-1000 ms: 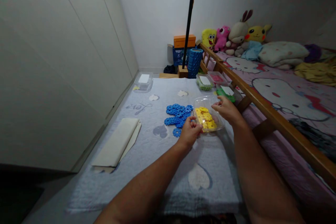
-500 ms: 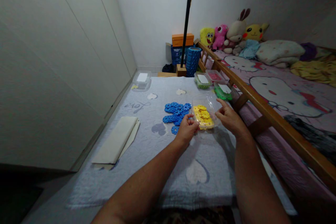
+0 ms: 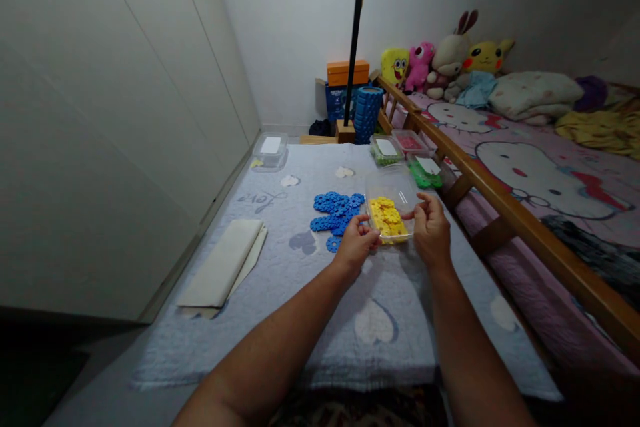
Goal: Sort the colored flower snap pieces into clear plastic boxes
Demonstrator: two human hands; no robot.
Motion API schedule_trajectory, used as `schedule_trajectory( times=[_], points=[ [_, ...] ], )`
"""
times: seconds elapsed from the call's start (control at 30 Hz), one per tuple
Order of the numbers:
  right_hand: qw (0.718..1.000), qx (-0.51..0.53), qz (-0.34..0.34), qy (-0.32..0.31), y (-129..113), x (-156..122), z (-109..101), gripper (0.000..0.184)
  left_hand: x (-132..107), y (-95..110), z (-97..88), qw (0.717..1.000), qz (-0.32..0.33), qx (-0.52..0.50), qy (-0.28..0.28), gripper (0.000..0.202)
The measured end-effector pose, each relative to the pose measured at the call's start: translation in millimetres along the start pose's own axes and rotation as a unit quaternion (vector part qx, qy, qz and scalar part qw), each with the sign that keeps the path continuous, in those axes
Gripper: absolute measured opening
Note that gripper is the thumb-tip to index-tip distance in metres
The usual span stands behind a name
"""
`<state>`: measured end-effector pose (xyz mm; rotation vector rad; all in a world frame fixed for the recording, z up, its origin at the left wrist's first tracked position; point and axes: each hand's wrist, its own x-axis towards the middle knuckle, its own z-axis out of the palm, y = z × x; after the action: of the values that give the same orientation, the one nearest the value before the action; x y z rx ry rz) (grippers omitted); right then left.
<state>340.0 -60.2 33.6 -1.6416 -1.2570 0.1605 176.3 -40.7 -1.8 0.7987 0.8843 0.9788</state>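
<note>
A clear plastic container (image 3: 396, 238) with several yellow snowflake discs (image 3: 387, 216) inside sits between my hands. Its clear lid (image 3: 391, 183) appears folded back at the far side. My left hand (image 3: 356, 247) pinches the container's near left corner between thumb and fingers. On the opposite side, my right hand (image 3: 431, 232) grips the right rim, its fingers partly hidden from view. Just left of the container, a loose pile of blue snowflake discs (image 3: 336, 211) lies on the cloth, close to my left fingers.
Closed boxes of green beads (image 3: 385, 152), pink pieces (image 3: 410, 144) and green discs (image 3: 425, 175) stand at the far right. Another clear box (image 3: 270, 151) is far left. Folded paper (image 3: 223, 263) lies on the left. A wooden bed rail (image 3: 480, 177) borders the right side.
My right hand has closed in from beside the container onto its right rim. My left hand keeps its hold on the near left corner.
</note>
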Motion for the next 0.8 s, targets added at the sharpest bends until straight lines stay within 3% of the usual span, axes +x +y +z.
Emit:
schedule_trajectory(
  times=[0.23,0.33,0.43,0.57,0.8],
  points=[
    [0.994,-0.032,-0.047,0.097,-1.6,-14.5,13.6,0.043,-2.0,2.0,-1.0,0.999,-0.023,-0.03,-0.017,0.057],
    [0.984,0.039,-0.052,0.168,6.6,-8.8,12.8,0.037,-2.9,5.2,-2.3,0.997,-0.031,-0.061,-0.028,0.058],
    [0.962,0.146,0.018,0.229,19.9,1.0,8.3,0.031,-1.3,9.2,-0.3,0.996,-0.063,-0.057,-0.011,0.048],
    [0.925,0.245,0.14,0.254,41.1,9.7,4.8,0.031,4.6,13.8,11.3,0.995,-0.087,0.024,0.04,0.035],
    [0.876,0.34,0.235,0.249,57.3,10.4,10.3,0.043,14.1,8.2,25.0,0.99,-0.038,0.096,0.097,0.025]
  ],
)
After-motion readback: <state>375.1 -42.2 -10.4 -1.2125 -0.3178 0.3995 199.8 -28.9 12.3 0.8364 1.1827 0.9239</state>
